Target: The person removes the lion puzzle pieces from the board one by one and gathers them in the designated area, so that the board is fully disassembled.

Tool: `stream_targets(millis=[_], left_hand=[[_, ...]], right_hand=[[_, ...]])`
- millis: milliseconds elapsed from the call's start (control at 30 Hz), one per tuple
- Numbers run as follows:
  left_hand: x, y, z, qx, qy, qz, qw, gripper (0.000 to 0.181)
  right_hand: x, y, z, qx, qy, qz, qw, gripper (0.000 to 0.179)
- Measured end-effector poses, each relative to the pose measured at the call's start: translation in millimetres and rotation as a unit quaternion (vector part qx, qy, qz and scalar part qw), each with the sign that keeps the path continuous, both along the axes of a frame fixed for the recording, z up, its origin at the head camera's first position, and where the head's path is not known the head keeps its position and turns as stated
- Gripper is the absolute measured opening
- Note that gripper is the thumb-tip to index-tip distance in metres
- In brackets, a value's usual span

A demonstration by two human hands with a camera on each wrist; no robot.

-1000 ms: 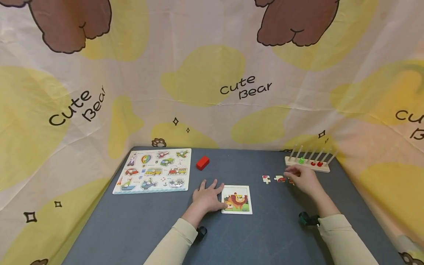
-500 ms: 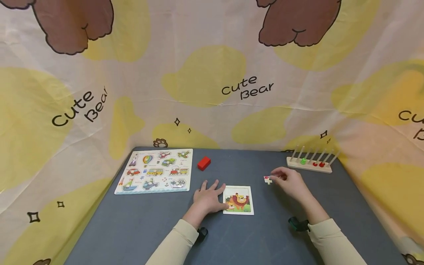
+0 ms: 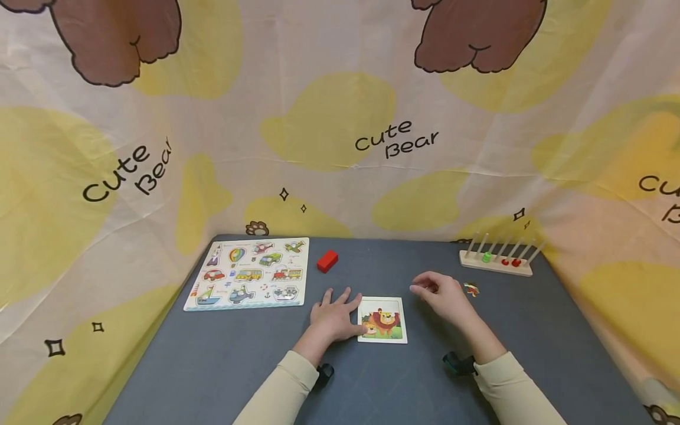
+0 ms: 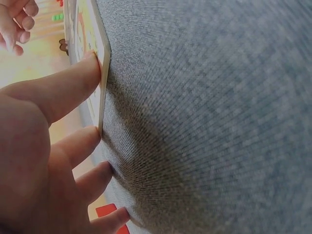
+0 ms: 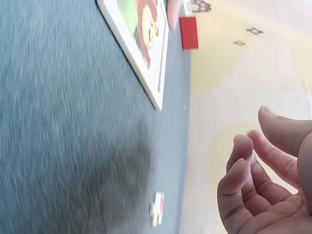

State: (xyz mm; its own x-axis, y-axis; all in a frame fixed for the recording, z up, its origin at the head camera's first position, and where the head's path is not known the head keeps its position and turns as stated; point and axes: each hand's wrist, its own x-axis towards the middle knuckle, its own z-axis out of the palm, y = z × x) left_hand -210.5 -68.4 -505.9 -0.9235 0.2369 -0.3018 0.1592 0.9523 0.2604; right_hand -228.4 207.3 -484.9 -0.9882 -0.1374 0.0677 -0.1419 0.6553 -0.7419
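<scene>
My left hand (image 3: pixel 333 319) rests spread beside a white-framed lion puzzle (image 3: pixel 382 335). In the left wrist view its thumb (image 4: pixel 73 87) presses on the frame's edge and the index fingertip touches the side, with the other fingers straight on the table. My right hand (image 3: pixel 438 296) hovers right of the puzzle, fingers loosely bent, thumb apart from them. Nothing shows between them in the right wrist view. A white and red jigsaw piece (image 5: pixel 157 208) lies on the table there, and a colourful jigsaw piece (image 3: pixel 471 289) shows behind the right hand in the head view.
At the back left lies a board of vehicle pictures (image 3: pixel 246 273), with a red block (image 3: pixel 327 261) to its right. A wooden peg stand (image 3: pixel 496 264) with green and red beads is at the back right. A patterned cloth (image 3: pixel 319 147) hangs behind the table.
My right hand has moved left from the rightmost jigsaw piece, which now shows, and covers where the others lay. My left hand stays on the puzzle frame.
</scene>
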Motion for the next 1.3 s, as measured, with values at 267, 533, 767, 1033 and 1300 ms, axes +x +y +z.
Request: stream_targets(millis=[267,533,767,1033,1300], left_hand=[[0.6,0.6,0.2,-0.001,-0.004,0.004,1.0000,0.084],[0.5,0.2,1.6,0.008,-0.003,0.003,1.0000,0.084],[0.2,0.1,2.8,0.010,-0.006,0.004,0.9999,0.083],[1.9,1.0,2.5,0.008,-0.005,0.004,0.9999,0.082],[1.3,0.7,1.8,0.008,-0.003,0.003,1.0000,0.080]], right_hand=[[2.7,-21,-6.5,-0.017,-0.002,0.016,0.9997,0.021],[7.0,-42,-18.2,-0.030,-0.003,0.031,0.9991,0.016],[12.5,-60,-25.7,-0.039,-0.018,0.043,0.9981,0.017],[15.3,-77,-37.3,-0.047,-0.040,0.090,0.9940,0.020],[12.3,-91,-41.3,-0.002,-0.050,0.112,0.9925,0.017]])
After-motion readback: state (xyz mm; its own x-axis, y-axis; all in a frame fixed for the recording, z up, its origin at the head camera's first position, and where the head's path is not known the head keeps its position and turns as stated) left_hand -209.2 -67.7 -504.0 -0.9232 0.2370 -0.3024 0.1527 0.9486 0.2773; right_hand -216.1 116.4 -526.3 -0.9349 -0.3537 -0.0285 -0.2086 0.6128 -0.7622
